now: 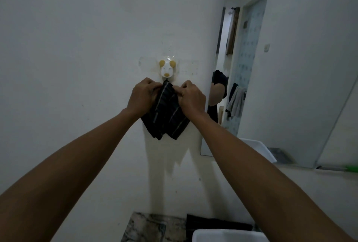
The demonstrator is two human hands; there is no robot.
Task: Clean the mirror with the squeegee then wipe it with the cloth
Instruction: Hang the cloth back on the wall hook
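A dark striped cloth hangs against the white wall just under a white dog-shaped hook. My left hand grips the cloth's upper left edge and my right hand grips its upper right edge, both close below the hook. The mirror is on the wall to the right, reflecting a doorway and hanging clothes. A green handle, possibly the squeegee, lies at the right edge below the mirror; its blade end cannot be made out.
A white basin sits at the bottom, beside a marbled counter with a dark cloth on it. A ledge runs under the mirror.
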